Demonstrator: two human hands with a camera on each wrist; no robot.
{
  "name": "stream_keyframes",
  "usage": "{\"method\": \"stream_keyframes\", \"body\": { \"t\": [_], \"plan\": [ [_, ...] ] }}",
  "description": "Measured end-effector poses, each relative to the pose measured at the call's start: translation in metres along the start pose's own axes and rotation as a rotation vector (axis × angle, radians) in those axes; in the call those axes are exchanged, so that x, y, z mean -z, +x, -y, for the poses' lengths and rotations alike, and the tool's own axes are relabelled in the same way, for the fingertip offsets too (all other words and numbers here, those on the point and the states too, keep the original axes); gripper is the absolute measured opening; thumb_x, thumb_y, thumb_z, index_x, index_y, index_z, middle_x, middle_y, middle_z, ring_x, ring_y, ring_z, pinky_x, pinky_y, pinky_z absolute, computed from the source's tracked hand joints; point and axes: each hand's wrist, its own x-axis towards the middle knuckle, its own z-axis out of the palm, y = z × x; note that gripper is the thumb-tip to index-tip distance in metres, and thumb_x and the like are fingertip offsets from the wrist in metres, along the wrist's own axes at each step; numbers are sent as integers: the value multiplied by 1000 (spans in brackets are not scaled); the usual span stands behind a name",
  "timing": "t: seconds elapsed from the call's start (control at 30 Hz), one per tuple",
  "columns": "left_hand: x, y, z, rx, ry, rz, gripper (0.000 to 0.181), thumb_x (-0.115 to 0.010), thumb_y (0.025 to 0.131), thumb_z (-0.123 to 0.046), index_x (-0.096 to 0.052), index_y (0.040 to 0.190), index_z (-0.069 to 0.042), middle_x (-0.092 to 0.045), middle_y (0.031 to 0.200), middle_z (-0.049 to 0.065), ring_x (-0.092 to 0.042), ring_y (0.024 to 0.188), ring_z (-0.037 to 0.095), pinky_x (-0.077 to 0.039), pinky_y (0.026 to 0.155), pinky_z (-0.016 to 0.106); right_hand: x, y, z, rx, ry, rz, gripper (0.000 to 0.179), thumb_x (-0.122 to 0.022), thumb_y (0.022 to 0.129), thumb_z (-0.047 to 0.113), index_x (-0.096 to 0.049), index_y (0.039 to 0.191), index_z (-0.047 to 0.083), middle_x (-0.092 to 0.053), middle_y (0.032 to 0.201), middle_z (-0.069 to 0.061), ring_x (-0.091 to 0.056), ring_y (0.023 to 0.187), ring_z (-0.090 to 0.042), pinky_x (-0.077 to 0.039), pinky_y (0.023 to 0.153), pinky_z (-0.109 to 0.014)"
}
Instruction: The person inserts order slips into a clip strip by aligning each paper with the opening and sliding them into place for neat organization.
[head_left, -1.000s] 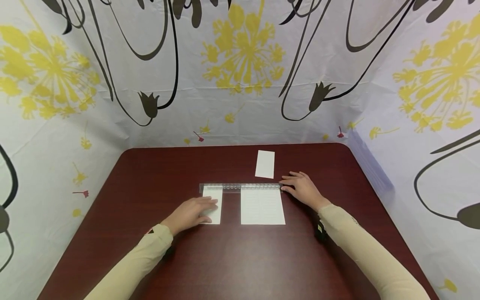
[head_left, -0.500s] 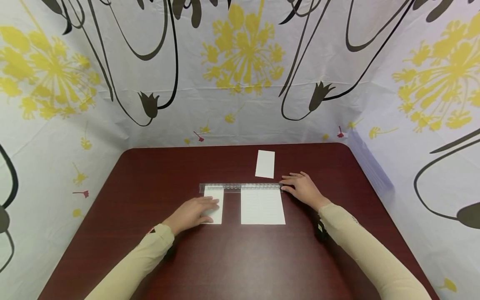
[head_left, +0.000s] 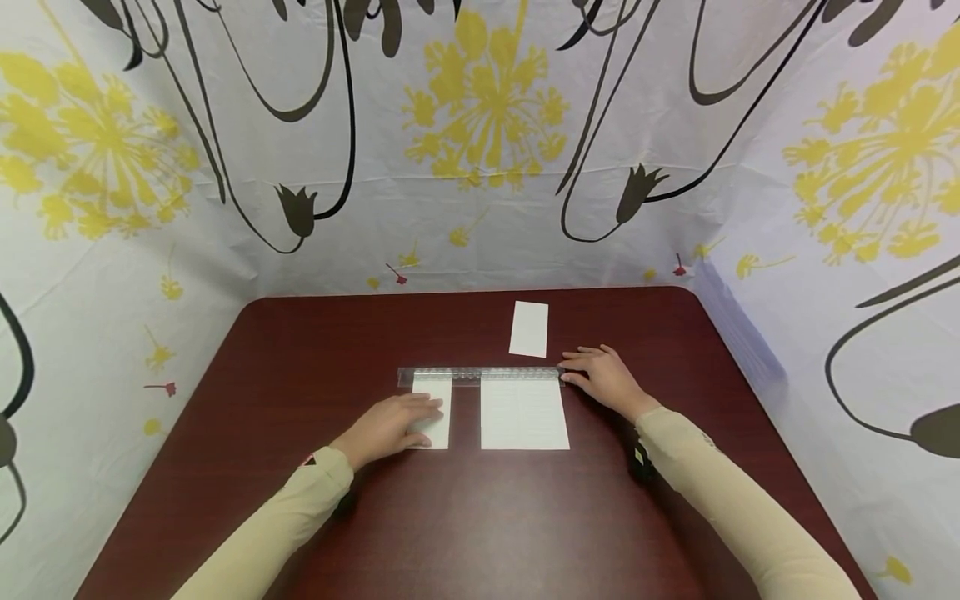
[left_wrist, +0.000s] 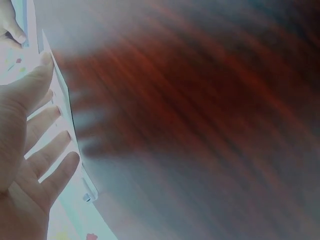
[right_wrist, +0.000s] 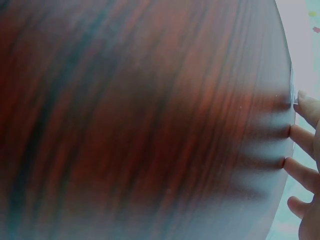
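Observation:
My left hand (head_left: 388, 428) rests with extended fingers on a narrow white card (head_left: 442, 427), whose top edge meets a clear, transparent ruler-like strip (head_left: 467, 377). In the left wrist view the same hand (left_wrist: 31, 127) has its fingers spread over the card, seen nearly edge-on. The strip runs left to right across the table. At its right end, the fingertips of my right hand (head_left: 606, 380) touch it; the right wrist view shows that hand's fingers (right_wrist: 302, 137) spread and low on the tabletop. Between the hands lies a wider white sheet with faint lines (head_left: 525, 414), also along the strip.
Behind the strip, another small white card (head_left: 529, 329) lies flat near the far side of the dark red-brown table (head_left: 360, 333). White cloth (head_left: 480, 208) printed with yellow flowers and dark stems hangs around the table's back and sides.
My left hand has slid the narrow card a little to the right along the strip, narrowing the gap to the wider sheet. The right hand has stayed in place.

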Motion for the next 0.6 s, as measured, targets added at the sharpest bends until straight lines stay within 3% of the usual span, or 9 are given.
{"method": "stream_keyframes", "body": {
  "t": [0.6],
  "plan": [
    [-6,5,0,-12,17,11,48,-71,89,-40,-66,130,-17,-59,144,1,-54,135,25,-47,110,43,0,0,-1,-10,-4,14,35,-63,97,33,-69,127,16,-63,138,-9,-51,136,-37,-28,115,-67]
  ]
}}
